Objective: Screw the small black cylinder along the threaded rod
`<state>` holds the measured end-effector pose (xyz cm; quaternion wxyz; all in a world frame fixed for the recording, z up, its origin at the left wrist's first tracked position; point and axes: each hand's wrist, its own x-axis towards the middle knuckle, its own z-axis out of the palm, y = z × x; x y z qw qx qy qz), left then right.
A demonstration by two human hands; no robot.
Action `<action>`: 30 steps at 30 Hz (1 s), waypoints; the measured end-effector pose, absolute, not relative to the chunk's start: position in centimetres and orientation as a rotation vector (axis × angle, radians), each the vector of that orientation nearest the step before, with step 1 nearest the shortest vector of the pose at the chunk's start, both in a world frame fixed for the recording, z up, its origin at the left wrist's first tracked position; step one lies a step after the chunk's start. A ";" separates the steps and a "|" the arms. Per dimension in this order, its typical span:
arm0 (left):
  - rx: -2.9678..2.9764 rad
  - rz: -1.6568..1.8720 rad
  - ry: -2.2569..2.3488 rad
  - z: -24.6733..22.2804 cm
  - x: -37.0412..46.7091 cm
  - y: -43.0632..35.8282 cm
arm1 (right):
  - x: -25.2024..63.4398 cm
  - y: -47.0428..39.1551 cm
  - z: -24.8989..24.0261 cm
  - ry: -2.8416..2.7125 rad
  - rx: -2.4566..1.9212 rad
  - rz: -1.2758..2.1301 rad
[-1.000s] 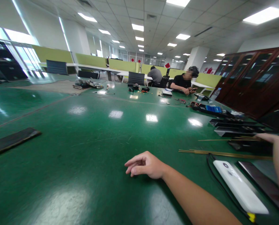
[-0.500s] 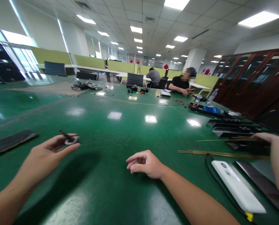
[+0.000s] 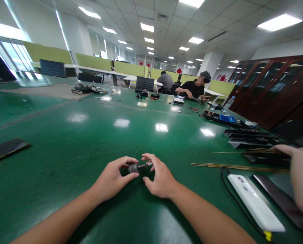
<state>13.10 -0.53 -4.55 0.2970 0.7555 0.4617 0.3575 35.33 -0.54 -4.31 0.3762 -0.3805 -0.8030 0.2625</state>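
My left hand (image 3: 114, 178) grips a small grey metal cylinder with a dark ridged shaft (image 3: 134, 168), held sideways above the green table (image 3: 90, 142). Its shaft points right, into the gap between the thumb and fingers of my right hand (image 3: 161, 176). Those fingers are curved and apart around the shaft's pale end. Whether they touch it, I cannot tell. Part of the cylinder is hidden behind my left fingers.
At right another person's hand (image 3: 297, 173) is by thin brass-coloured rods (image 3: 217, 166). A white power bank (image 3: 255, 203) with a black cable lies nearer. A dark flat bar (image 3: 6, 150) is at left. Someone in black (image 3: 192, 88) sits across the table.
My left hand has brought the metal cylinder from the left to the middle, turning its shaft rightward. My right hand has opened wider beside it. The seated person's arm has shifted.
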 end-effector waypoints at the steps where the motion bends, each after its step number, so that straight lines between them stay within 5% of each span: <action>1: 2.059 0.954 1.220 -4.6 12.8 -0.5 | 35.2 -0.6 -4.3 -2.059 -0.983 0.658; 30: 2.200 1.045 1.066 -4.7 12.8 -0.6 | 35.3 -0.4 -4.2 -2.076 -0.989 0.541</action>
